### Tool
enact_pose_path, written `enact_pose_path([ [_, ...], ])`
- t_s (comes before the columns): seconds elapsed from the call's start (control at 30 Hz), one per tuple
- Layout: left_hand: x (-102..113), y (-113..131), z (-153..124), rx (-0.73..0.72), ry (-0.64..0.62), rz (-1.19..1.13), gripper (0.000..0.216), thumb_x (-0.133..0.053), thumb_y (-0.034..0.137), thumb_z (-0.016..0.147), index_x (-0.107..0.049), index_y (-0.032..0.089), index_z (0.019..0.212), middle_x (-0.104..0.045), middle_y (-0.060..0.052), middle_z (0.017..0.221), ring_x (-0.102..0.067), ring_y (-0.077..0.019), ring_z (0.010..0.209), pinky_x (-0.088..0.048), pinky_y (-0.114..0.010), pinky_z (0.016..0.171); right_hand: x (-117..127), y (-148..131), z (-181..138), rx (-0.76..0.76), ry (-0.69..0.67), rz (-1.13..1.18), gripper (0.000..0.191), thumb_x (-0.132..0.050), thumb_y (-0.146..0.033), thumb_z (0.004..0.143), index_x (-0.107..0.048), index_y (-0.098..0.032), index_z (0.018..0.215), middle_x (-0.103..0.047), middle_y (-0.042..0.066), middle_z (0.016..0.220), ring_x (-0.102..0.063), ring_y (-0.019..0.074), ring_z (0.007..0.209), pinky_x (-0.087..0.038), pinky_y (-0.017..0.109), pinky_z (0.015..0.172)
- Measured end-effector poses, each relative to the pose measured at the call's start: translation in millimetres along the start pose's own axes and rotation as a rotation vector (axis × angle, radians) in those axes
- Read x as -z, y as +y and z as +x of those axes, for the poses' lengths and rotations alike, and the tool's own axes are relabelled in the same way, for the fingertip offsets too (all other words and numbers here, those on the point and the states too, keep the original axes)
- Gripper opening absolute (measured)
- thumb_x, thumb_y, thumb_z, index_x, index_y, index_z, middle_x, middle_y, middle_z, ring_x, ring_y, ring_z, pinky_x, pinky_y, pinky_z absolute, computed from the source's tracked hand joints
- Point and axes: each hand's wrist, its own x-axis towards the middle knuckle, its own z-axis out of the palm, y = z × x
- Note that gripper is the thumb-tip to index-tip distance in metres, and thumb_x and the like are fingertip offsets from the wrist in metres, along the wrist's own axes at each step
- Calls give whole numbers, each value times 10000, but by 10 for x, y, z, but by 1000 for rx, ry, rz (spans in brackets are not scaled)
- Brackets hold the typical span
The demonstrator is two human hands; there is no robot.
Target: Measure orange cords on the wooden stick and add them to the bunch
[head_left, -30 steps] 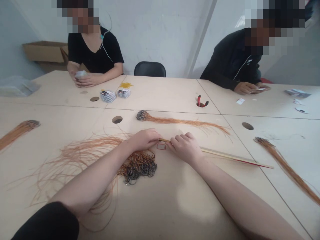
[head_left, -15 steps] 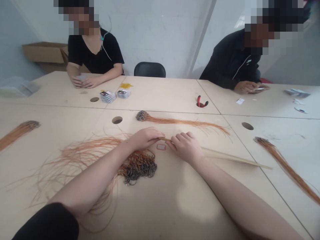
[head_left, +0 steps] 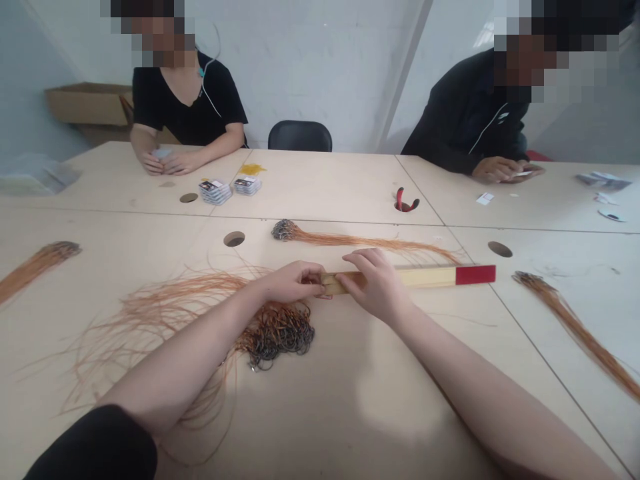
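Observation:
My right hand (head_left: 376,285) grips a long wooden ruler (head_left: 425,276) near its left end; the ruler stands on edge across the table and has a red tip at the far right. Fingers of my left hand (head_left: 293,280) pinch the ruler's left end. Under my left forearm lies a loose heap of orange cords with dark metal hooks (head_left: 273,333), fanning out to the left.
A tidy cord bundle (head_left: 350,241) lies just beyond the ruler, another (head_left: 575,330) at the right, one more (head_left: 35,263) at far left. Red pliers (head_left: 404,200), stacked cards (head_left: 216,191), and round table holes (head_left: 235,239) are farther back. Two people sit opposite, handling small cards.
The ruler has been lifted from lying flat and angled to standing on edge, swung level, showing its broad face and red tip. My right hand shifted up along it.

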Motion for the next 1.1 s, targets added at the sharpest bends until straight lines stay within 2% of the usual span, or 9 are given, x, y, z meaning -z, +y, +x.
enact_pose_path([
  [0.13,-20,0,6,23,-24,-136,119,-584,221,782,-551,123,841,-656,-49,816,-594,-104,733,-450,-214,670,-54,-5,-39,87,26,94,160,-479,-225,876,-609,-193,963,-602,82,933,-534,183,881,-446,333,784],
  [0.33,-36,23,10,73,-12,-192,90,-590,197,769,-580,113,798,-660,-29,730,-560,-72,620,-432,-181,598,-97,10,-64,146,-24,68,212,-437,-155,885,-635,-206,941,-611,62,898,-552,150,842,-453,293,765],
  [0.5,-75,10,30,165,39,-245,43,-582,163,744,-569,124,735,-663,-15,703,-557,-70,592,-434,-183,588,-129,36,-76,190,-92,46,233,-423,-113,875,-620,-193,973,-610,76,942,-551,160,884,-458,290,783],
  [0.67,-90,10,33,213,49,-283,34,-569,143,731,-577,117,752,-665,-22,719,-561,-72,600,-435,-186,586,-158,68,-105,223,-145,-22,234,-427,-105,874,-610,-175,1003,-609,85,972,-544,172,911,-451,304,804],
  [0.8,-71,-29,46,255,106,-312,63,-543,116,708,-588,104,751,-645,-23,687,-546,-68,576,-402,-181,547,-151,88,-96,265,-172,-77,271,-427,-108,874,-597,-170,1076,-606,93,1001,-536,187,941,-450,326,820],
  [1.0,-30,-171,93,257,165,-390,63,-577,146,658,-577,97,698,-579,-16,599,-584,-115,616,-370,-192,523,-107,94,-64,228,-176,-16,313,-412,-125,872,-588,-160,1128,-596,107,1031,-540,195,969,-460,334,839],
  [1.1,-31,-184,101,266,185,-414,70,-565,134,647,-587,94,700,-566,-8,575,-562,-101,573,-374,-193,522,-93,92,-67,219,-197,-16,324,-396,-139,879,-571,-157,1151,-589,109,1049,-553,195,956,-468,341,834],
])
